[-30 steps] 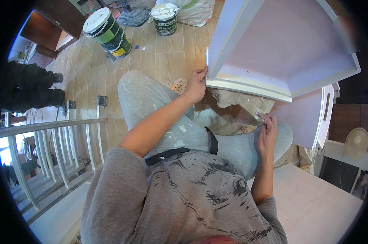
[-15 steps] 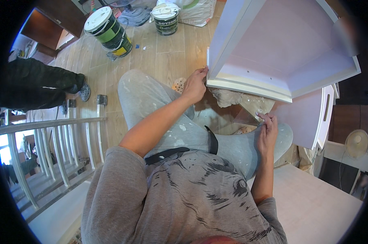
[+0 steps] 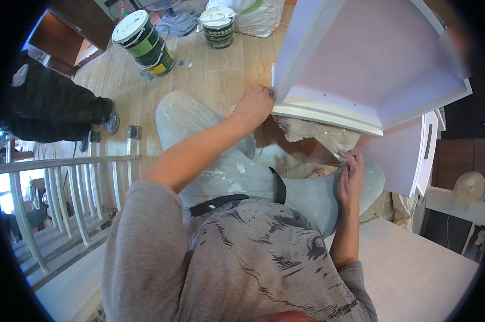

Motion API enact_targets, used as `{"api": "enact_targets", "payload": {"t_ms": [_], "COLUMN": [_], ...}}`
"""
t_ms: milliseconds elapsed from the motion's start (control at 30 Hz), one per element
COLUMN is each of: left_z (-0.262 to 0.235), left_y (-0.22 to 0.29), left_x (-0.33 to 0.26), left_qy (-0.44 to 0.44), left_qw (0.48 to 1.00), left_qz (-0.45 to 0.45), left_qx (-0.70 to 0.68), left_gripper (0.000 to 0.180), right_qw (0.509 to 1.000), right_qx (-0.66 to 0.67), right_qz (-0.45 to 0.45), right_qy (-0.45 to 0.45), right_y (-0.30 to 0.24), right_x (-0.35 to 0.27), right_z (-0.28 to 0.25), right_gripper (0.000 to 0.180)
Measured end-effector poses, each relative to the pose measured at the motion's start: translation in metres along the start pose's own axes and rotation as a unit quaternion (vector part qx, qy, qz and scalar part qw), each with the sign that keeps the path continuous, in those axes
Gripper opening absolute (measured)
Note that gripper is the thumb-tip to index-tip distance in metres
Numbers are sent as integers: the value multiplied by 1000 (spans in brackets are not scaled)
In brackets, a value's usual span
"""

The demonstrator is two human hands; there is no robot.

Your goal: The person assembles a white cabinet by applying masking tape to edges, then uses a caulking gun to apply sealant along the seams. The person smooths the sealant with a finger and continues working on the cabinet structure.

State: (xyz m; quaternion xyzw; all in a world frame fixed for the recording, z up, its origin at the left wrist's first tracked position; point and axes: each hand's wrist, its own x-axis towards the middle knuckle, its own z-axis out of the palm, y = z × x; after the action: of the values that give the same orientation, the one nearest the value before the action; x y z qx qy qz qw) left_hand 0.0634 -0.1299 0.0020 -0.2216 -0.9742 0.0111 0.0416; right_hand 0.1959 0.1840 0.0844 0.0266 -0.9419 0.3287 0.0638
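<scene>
A white open-fronted cabinet box (image 3: 355, 59) stands tilted before me at the upper right, two small holes in its inner lower panel. My left hand (image 3: 255, 104) is at the box's lower left corner, fingers bent together against its outer side. Whatever it may hold there is hidden from view. Over my right knee rests my right hand (image 3: 351, 170), its fingers loosely bent and apart, with a whitish smear at a fingertip and nothing visible in the grasp. Below the box lie a crumpled pale plastic bag (image 3: 296, 129) and a whitish, stained flat sheet (image 3: 336, 139).
Green-and-black paint pails (image 3: 142, 43) are stacked at the upper left, with another pail (image 3: 218, 27) nearby. A person's dark-trousered legs (image 3: 60, 104) stand left, behind a metal ladder (image 3: 71, 161). White panels (image 3: 401, 150) lean at right; a pale board (image 3: 414, 263) lies behind.
My left hand has turned, its back now more upward and its wrist lower left, still at the box's corner. The other person's legs have shifted. My right hand stays nearly still.
</scene>
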Motion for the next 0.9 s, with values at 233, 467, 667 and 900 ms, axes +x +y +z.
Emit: {"api": "enact_targets", "payload": {"t_ms": [233,467,667,900], "left_z": [-8,2,28,61], "left_y": [-6,-38,-69,-81], "left_x": [-6,11,62,75], "left_qy": [-46,-160,-10,-3], "left_qw": [980,980,918,886], "left_qz": [128,-78,-155,-161], "left_qx": [142,-88,-365,-434], "left_gripper": [28,39,63,61], "right_qw": [1000,1000,1000,999], "right_qx": [4,6,-8,-29], "right_qz": [-7,2,-3,19], "right_qy": [-1,-2,-12,-22], "right_y": [3,0,0,0], "right_x": [-4,-5,1,0], "right_z": [-2,-2,0,1], "right_gripper": [48,47,48,47]}}
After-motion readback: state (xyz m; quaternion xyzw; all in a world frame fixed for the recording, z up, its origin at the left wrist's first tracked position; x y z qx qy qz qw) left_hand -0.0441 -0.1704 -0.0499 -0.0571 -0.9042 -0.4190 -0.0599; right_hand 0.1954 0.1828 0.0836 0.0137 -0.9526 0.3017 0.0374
